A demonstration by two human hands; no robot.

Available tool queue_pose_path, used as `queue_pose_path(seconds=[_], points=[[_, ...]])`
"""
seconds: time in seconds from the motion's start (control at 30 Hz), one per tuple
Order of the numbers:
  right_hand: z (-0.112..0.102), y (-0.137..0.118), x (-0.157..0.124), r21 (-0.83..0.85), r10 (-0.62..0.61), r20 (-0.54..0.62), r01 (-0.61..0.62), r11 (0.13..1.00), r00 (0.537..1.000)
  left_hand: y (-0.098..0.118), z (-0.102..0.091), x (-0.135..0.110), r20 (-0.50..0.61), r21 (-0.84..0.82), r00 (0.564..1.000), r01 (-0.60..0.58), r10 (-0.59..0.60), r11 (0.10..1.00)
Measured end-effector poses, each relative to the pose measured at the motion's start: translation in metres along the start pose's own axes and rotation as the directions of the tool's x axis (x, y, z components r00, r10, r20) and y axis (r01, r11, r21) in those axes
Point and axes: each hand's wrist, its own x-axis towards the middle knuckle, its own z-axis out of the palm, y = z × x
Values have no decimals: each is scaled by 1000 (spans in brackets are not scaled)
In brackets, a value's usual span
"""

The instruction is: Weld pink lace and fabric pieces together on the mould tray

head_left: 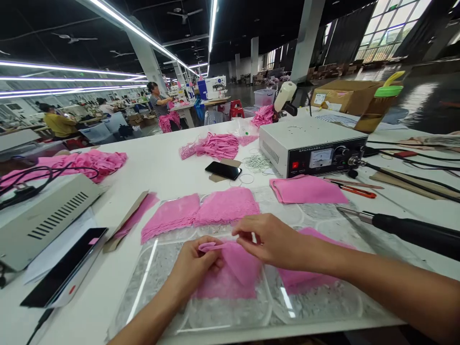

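Observation:
My left hand [203,261] pinches the folded edge of a pink fabric piece [239,268] that lies over a clear plastic sheet [151,282]. Close by on the right, my right hand [264,239] hovers at the same piece, thumb and fingers curled toward each other; whether they grip the cloth is hard to make out. Beneath my right forearm rests another stack of pink fabric [305,280]. Two neat stacks of pink pieces, one on the left [172,215] and one in the middle [228,206], sit just beyond my hands.
Folded pink cloth [307,189] lies before a grey control box [312,143]. A black-handled tool with a metal tip [406,227] points in from the right, near an orange cutter [355,189]. A phone [223,170], a tablet [64,268] and another metal box [46,215] also occupy the table.

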Motion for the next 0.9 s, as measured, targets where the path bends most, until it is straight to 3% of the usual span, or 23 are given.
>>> queue_pose_path(seconds=[0.17, 0.23, 0.33, 0.47, 0.67, 0.9], points=[[8, 5, -36, 28, 32, 75, -35, 999, 997, -11, -16, -22, -36, 10, 998, 51, -51, 999], [16, 8, -48, 6, 58, 158, -60, 998, 986, -12, -18, -27, -47, 37, 998, 53, -51, 998], [27, 6, -58, 11, 8, 225, -10, 1000, 974, -14, -19, -32, -72, 88, 997, 45, -38, 995], [38, -4, -52, -10, -21, 262, 24, 1000, 965, -16, -22, -37, -92, 118, 996, 24, -13, 993], [54, -9, -35, -89, 13, 279, 13, 996, 960, -16, -28, -29, -26, 34, 997, 74, -73, 997], [54, 1, -39, -89, -2, 264, 27, 996, 964, -21, -38, -18, -131, 79, 990, 71, -60, 994]])
